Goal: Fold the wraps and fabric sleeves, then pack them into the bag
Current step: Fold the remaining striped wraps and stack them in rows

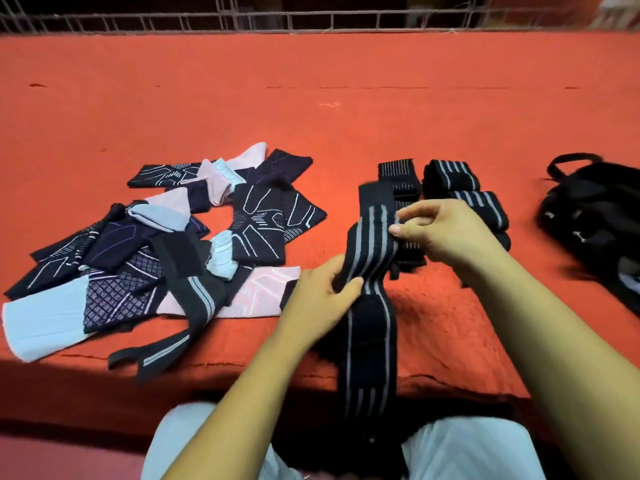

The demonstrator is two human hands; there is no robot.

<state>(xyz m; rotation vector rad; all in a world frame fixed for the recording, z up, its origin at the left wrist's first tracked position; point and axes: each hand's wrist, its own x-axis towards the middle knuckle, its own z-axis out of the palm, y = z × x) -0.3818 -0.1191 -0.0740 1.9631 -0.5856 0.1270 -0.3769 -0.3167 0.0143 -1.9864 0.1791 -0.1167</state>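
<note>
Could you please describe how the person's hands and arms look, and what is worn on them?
The left hand and right hand are bare: no gloves, rings or watch visible. The left forearm and right forearm are uncovered, with no sleeve in view.

Warm dim indoor light, soft focus, wide-angle bowing at edges, shadowed foreground below.

Orange-red cloth point(311, 81) over the surface, wire grid railing point(311, 20) behind, perhaps a loose thread point(329, 105)
</note>
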